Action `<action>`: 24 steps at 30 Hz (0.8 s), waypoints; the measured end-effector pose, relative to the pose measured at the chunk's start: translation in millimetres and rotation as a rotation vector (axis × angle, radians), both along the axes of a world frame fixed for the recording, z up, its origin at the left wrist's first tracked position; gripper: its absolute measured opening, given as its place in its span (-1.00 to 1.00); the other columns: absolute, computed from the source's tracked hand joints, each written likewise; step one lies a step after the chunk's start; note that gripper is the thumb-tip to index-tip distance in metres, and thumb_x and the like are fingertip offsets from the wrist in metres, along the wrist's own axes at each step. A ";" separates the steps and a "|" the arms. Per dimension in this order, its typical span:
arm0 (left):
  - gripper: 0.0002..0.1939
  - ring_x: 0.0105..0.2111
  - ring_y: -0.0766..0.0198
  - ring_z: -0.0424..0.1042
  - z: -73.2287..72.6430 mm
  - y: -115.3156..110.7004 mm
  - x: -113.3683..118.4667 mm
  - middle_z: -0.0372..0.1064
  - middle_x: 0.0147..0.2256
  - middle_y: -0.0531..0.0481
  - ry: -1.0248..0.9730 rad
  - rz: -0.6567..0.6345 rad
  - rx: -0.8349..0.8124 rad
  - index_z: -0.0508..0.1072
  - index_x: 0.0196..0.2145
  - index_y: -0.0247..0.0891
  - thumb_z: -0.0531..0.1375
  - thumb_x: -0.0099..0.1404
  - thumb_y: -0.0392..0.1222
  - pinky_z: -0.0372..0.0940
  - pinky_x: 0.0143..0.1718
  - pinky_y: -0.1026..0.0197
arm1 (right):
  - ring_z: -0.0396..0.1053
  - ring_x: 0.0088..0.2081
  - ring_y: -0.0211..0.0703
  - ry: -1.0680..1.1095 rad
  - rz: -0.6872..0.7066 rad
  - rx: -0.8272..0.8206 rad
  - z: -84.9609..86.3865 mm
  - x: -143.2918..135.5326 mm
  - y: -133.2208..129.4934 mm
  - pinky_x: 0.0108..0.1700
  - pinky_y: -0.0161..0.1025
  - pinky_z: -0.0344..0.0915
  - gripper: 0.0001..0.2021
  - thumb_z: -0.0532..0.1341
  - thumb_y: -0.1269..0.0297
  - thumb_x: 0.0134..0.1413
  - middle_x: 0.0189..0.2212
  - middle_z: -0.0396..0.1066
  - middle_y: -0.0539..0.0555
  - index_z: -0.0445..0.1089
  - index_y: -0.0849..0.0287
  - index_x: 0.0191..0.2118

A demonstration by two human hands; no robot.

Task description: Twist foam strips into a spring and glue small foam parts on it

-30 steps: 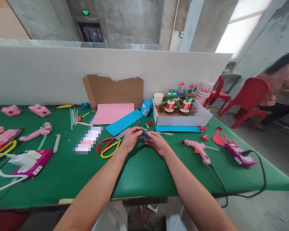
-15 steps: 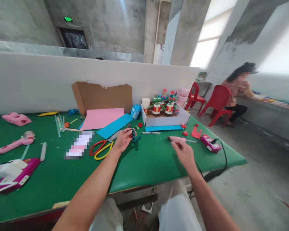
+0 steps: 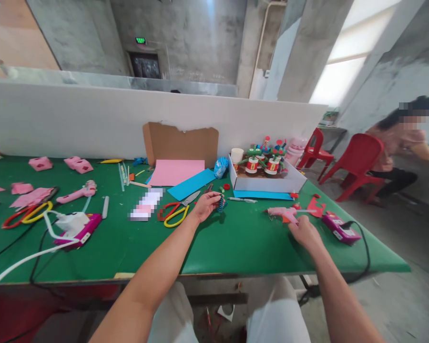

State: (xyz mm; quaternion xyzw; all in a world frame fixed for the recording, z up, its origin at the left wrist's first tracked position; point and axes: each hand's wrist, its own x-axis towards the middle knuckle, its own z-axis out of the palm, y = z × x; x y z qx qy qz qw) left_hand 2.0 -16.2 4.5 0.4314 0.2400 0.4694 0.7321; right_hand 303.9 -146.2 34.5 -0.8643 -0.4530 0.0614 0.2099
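My left hand (image 3: pixel 206 206) pinches a small accordion-folded paper strip (image 3: pixel 220 205), dark blue and green, above the green tabletop. My right hand (image 3: pixel 305 229) is closed round the handle of a pink glue gun (image 3: pixel 280 212), whose nozzle points left and whose clear glue stick juts out to the right. To the left of my left hand lie scissors (image 3: pixel 178 209) with red and yellow handles. A pen (image 3: pixel 242 200) lies between my hands, farther back. Behind it, a white box (image 3: pixel 268 185) holds several paper-cup figures (image 3: pixel 252 164) with green and red parts.
A purple power strip (image 3: pixel 341 227) with a black cord sits right of the glue gun, near red paper scraps (image 3: pixel 316 207). Pink paper (image 3: pixel 178 172) and blue paper (image 3: pixel 190 185) lie at the back. Another glue gun (image 3: pixel 75 193) rests at left. A person sits at far right.
My right hand has gone from pinching near the glue gun to closing round its handle. The left hand still holds the folded strip. The whole view has swung left.
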 end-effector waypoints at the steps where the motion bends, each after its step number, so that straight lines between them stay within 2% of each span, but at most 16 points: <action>1: -0.66 -0.45 0.31 0.43 0.2 0.0 0.1 0.45 -0.47 -0.03 -0.003 -0.004 -0.010 0.49 -0.37 -0.38 0.43 -0.10 -0.16 0.29 -0.27 0.20 | 0.42 -0.43 -0.02 0.067 -0.028 0.083 1.7 -4.6 -1.1 -0.42 -0.20 0.26 -0.85 0.19 0.31 -0.16 -0.52 0.42 0.09 0.32 0.14 -0.35; 3: -0.65 -0.45 0.32 0.42 0.8 -0.2 0.4 0.46 -0.47 -0.04 -0.007 -0.010 -0.027 0.50 -0.37 -0.39 0.43 -0.11 -0.17 0.28 -0.28 0.22 | 0.38 -0.50 -0.11 0.302 -0.047 0.284 6.7 -15.3 -3.7 -0.41 -0.21 0.31 -0.77 0.24 0.31 -0.22 -0.58 0.35 -0.03 0.30 0.13 -0.31; 5: -0.64 -0.46 0.33 0.42 1.8 -0.7 0.6 0.46 -0.47 -0.04 -0.009 -0.014 -0.038 0.50 -0.38 -0.40 0.44 -0.12 -0.17 0.27 -0.30 0.24 | 0.32 -0.58 -0.21 0.706 0.028 0.426 14.0 -26.8 -5.5 -0.40 -0.23 0.37 -0.75 0.26 0.31 -0.24 -0.66 0.27 -0.12 0.31 0.13 -0.32; 7: -0.64 -0.46 0.33 0.42 2.8 -1.2 0.7 0.47 -0.47 -0.04 -0.010 -0.018 -0.046 0.50 -0.38 -0.39 0.45 -0.13 -0.16 0.27 -0.32 0.25 | 0.25 -0.64 -0.30 1.086 0.135 0.410 23.0 -37.5 -6.2 -0.40 -0.26 0.42 -0.79 0.29 0.30 -0.26 -0.70 0.21 -0.15 0.34 0.16 -0.38; 9: -0.63 -0.45 0.33 0.43 3.4 -1.6 0.7 0.47 -0.47 -0.03 -0.010 -0.028 -0.051 0.50 -0.38 -0.39 0.45 -0.13 -0.16 0.27 -0.33 0.27 | 0.24 -0.66 -0.36 1.249 0.176 0.393 32.0 -47.3 -6.6 -0.45 -0.31 0.42 -0.79 0.33 0.27 -0.26 -0.67 0.24 -0.13 0.36 0.18 -0.41; 11: -0.63 -0.45 0.34 0.43 3.2 -1.6 0.8 0.47 -0.46 -0.04 -0.003 -0.043 -0.053 0.50 -0.37 -0.39 0.45 -0.13 -0.16 0.27 -0.34 0.28 | 0.29 -0.62 -0.33 1.222 0.203 0.386 39.1 -57.3 -7.3 -0.50 -0.34 0.39 -0.74 0.35 0.17 -0.21 -0.66 0.31 -0.08 0.37 0.19 -0.37; 15: -0.66 -0.45 0.35 0.43 0.6 -1.6 1.2 0.48 -0.45 -0.05 0.029 -0.075 -0.073 0.50 -0.35 -0.39 0.44 -0.08 -0.19 0.27 -0.35 0.29 | 0.21 -0.65 -0.32 1.017 0.422 0.344 44.5 -79.4 -9.1 -0.60 -0.36 0.24 -0.58 0.31 0.00 -0.14 -0.70 0.29 -0.09 0.36 0.22 -0.23; 20: -0.69 -0.45 0.36 0.43 -1.2 -2.7 0.8 0.48 -0.42 -0.07 0.081 -0.123 -0.084 0.50 -0.33 -0.39 0.42 -0.03 -0.21 0.29 -0.33 0.28 | 0.22 -0.64 -0.35 0.798 0.523 0.319 42.3 -101.0 -7.6 -0.62 -0.35 0.16 -0.58 0.22 -0.01 -0.08 -0.44 0.47 0.03 0.30 0.20 -0.16; 24: -0.68 -0.44 0.37 0.43 -1.1 -3.2 0.8 0.49 -0.41 -0.06 0.106 -0.120 -0.080 0.51 -0.34 -0.39 0.44 -0.06 -0.22 0.28 -0.33 0.30 | 0.21 -0.65 -0.30 0.647 0.567 0.282 41.3 -107.5 -4.8 -0.60 -0.34 0.15 -0.62 0.15 0.05 0.01 -0.64 0.34 -0.07 0.30 0.21 -0.12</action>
